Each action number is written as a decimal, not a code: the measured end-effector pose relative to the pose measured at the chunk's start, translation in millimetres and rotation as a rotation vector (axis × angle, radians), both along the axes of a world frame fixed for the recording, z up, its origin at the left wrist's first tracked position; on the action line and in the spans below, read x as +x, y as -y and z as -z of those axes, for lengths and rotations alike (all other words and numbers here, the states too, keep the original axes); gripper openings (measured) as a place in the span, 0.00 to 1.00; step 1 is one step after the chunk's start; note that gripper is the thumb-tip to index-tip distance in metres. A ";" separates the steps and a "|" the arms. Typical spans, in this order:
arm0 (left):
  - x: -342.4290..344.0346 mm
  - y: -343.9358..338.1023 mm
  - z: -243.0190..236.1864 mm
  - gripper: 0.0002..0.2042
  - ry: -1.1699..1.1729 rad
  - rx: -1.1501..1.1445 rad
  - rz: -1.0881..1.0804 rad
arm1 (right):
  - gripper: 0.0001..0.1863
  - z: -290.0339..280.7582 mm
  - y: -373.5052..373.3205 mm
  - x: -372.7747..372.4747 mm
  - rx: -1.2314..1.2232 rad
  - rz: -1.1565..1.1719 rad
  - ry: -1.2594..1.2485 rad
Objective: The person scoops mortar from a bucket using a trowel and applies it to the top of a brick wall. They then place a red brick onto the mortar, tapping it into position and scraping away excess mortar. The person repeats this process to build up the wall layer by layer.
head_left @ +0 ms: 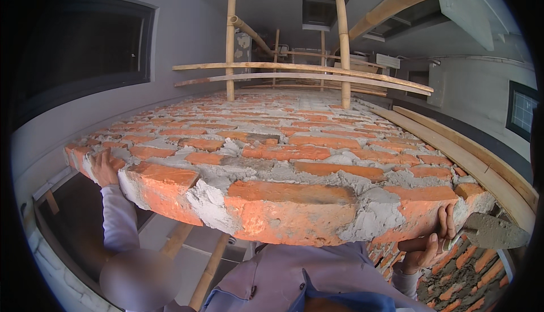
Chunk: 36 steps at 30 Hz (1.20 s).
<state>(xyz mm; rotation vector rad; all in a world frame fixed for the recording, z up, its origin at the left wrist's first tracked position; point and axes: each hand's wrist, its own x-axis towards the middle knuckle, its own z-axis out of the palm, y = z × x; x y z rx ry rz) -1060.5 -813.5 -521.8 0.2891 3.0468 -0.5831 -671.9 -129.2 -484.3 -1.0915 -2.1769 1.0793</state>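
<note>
A brick wall (289, 152) of orange-red bricks and grey mortar spreads out before me. At its near left end my left hand (103, 169) rests against the edge, fingers apart and laid over the mortar gap beside a corner brick (164, 184). Wet mortar (212, 204) bulges from the joints between the near bricks. On the right, my right hand (428, 247) is closed round the wooden handle of a trowel (496, 231). Some of its fingers touch the face of the near right brick (419, 207). Mortar coats the trowel's blade, which points right.
Upright bamboo poles (230, 40) and crosswise wooden strips (306, 71) stand at the far end. Long planks (473, 156) run along the wall's right side. A dark window (85, 51) is at left. Below right shows more brickwork (464, 278); bamboo poles (208, 272) show below left.
</note>
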 end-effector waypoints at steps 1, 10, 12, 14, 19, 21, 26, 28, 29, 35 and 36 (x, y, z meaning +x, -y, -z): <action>-2.8 0.8 1.8 0.15 -0.013 0.030 0.002 | 0.31 0.6 -0.7 -0.8 0.008 -0.003 0.012; -5.6 5.9 -2.6 0.17 0.018 0.078 -0.034 | 0.30 2.3 0.6 -3.5 0.021 0.012 0.061; -5.0 7.3 -2.8 0.17 0.019 0.066 -0.029 | 0.30 0.5 -0.2 -3.5 0.022 0.002 0.071; -6.7 6.2 -3.4 0.17 0.026 0.114 -0.064 | 0.30 0.3 -0.6 -2.4 0.007 0.006 0.049; -12.6 4.9 -3.4 0.16 0.036 0.169 -0.106 | 0.30 2.8 0.8 -1.3 0.001 0.020 0.011; -11.9 4.0 -4.7 0.16 0.048 0.157 -0.102 | 0.30 3.3 -0.2 0.2 0.008 0.009 0.019; -1.5 4.6 -4.0 0.16 0.038 0.074 -0.048 | 0.29 0.9 0.0 0.1 -0.010 0.009 0.043; -4.8 -6.4 -8.6 0.15 0.026 0.057 -0.027 | 0.29 -2.1 0.4 1.2 -0.026 0.009 0.075; 2.9 -9.2 -4.1 0.15 0.031 -0.036 0.009 | 0.29 -8.4 1.5 4.0 -0.019 0.027 0.108; -0.9 -11.0 -4.3 0.15 -0.009 0.107 -0.026 | 0.29 2.1 -1.0 6.3 -0.037 0.015 0.039; -2.4 -11.4 -5.4 0.15 0.003 0.117 -0.042 | 0.29 4.1 -2.2 8.5 -0.038 0.011 0.025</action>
